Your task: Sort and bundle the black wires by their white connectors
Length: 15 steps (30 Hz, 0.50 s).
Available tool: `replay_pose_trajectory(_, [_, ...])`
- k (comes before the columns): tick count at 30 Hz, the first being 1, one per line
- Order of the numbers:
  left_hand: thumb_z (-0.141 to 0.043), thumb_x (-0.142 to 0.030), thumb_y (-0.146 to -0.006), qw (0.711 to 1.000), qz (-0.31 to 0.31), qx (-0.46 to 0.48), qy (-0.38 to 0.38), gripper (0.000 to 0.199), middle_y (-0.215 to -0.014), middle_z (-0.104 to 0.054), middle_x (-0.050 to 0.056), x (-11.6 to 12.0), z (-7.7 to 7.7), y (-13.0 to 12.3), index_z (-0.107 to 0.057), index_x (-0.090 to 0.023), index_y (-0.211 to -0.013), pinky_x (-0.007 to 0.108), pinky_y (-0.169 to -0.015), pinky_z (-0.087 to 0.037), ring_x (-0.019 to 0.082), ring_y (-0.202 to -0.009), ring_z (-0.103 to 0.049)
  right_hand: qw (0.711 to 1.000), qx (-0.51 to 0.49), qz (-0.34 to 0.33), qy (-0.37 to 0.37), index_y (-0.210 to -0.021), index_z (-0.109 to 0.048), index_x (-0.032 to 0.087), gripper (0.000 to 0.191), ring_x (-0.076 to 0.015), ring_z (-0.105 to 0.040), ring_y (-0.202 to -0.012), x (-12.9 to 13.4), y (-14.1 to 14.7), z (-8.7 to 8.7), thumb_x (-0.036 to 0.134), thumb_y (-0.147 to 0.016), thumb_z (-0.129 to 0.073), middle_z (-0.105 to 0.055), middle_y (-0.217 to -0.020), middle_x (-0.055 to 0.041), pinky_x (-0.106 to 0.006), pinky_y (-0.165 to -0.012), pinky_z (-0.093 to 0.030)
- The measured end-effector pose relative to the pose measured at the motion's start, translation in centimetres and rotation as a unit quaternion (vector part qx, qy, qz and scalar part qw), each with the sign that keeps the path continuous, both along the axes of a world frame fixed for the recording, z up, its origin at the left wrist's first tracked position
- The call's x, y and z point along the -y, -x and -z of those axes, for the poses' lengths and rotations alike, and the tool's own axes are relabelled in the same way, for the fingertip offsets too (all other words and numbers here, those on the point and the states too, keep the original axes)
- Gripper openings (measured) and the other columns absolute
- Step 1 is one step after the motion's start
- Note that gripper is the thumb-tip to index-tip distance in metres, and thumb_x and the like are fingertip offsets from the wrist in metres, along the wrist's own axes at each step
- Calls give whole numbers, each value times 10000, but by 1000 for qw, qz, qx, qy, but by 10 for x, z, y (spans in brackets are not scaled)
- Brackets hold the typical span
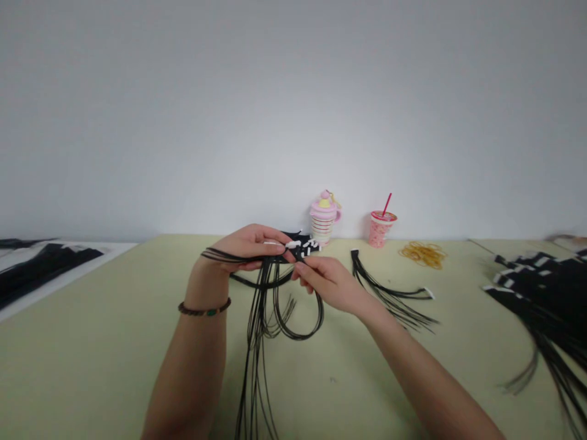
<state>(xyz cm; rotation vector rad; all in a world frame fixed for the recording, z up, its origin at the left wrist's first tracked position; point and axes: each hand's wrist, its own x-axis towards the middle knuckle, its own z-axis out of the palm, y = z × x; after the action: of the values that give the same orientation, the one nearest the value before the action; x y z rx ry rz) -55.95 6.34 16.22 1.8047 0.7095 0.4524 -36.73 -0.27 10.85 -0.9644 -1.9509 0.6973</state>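
Near the table's back edge, my left hand (250, 245) is closed on a bundle of thin black cables (259, 311), with strands passing over the palm and hanging down toward me. My right hand (323, 279) pinches the cables just right of the left fingertips. Several white connectors (305, 246) on black cable ends show right beside and behind the fingers. One black cable makes a loop below my right hand. A beaded bracelet is on the left wrist.
Behind the hands stand a pink-and-white cup (322, 223) and a pink cup with a straw (380, 231). Yellow rubber bands (422, 254) and a loose cable bundle (389, 293) lie right. More black cables (550, 305) fill the far right; dark cables (46, 266) rest on white at left.
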Motion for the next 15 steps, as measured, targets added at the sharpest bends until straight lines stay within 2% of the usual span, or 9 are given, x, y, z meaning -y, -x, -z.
replay_pose_trajectory(3, [-596,-402,-748,999,9,-39,-2,367,-928,-611,121,-13,8,3,-573,-141,-1006,128,-273,-171,4,-318,-311,993,75,79,-38,-798,-579,131,313,-114,-493,-602,13,-16,18,355,-906,-389,-546,-674,-25,-201,-541,-374])
replay_pose_trajectory(5, [-617,-411,-724,998,16,-60,-1,367,-889,-622,110,-18,11,6,-590,-147,-979,134,-275,-177,16,-317,-328,982,114,141,-50,-920,-582,120,287,-148,-535,-688,35,-25,42,365,-879,-438,-580,-782,-70,-243,-631,-428])
replay_pose_trajectory(6, [-623,-411,-717,997,18,-70,-7,352,-857,-627,98,-20,13,7,-608,-145,-947,137,-279,-177,19,-317,-331,974,137,168,-66,-1029,-558,110,317,-182,-546,-815,49,-27,56,362,-856,-477,-577,-917,-115,-278,-716,-441])
replay_pose_trajectory(7, [-623,-413,-715,996,18,-83,-19,331,-800,-629,79,-22,14,8,-629,-136,-897,138,-283,-175,21,-315,-331,967,179,159,-83,-1175,-487,115,414,-226,-482,-1021,64,-28,69,358,-840,-498,-501,-1128,-159,-335,-856,-399])
replay_pose_trajectory(8, [-614,-418,-723,995,14,-96,-36,316,-710,-618,52,-22,15,9,-644,-126,-839,136,-291,-175,22,-313,-327,959,227,133,-101,-1279,-395,134,517,-266,-348,-1179,78,-27,80,373,-834,-501,-349,-1298,-179,-400,-949,-321])
replay_pose_trajectory(9, [-597,-425,-738,993,6,-107,-56,316,-609,-585,22,-23,16,10,-650,-117,-789,131,-301,-179,23,-314,-325,950,277,85,-114,-1326,-336,169,569,-294,-227,-1250,90,-25,90,410,-834,-488,-213,-1378,-174,-469,-993,-231])
replay_pose_trajectory(11, [-563,-440,-766,989,-7,-126,-81,340,-443,-469,-23,-24,18,12,-649,-113,-737,119,-317,-189,32,-317,-325,929,353,42,-105,-1334,-307,299,474,-292,-97,-1292,103,-21,102,411,-883,-399,-66,-1427,-97,-562,-997,-67])
replay_pose_trajectory(12, [-551,-445,-775,988,-10,-132,-84,343,-397,-414,-36,-24,18,13,-648,-118,-739,114,-321,-193,37,-319,-329,919,378,48,-101,-1318,-323,341,424,-293,-59,-1296,102,-20,105,397,-900,-362,-32,-1432,-66,-590,-979,-6])
replay_pose_trajectory(15, [-524,-433,-798,988,3,-134,-76,322,-361,-363,-48,-25,20,14,-646,-136,-769,102,-315,-189,39,-311,-325,893,416,139,-96,-1261,-404,379,358,-307,0,-1295,77,-28,110,372,-909,-342,10,-1433,-25,-614,-933,92])
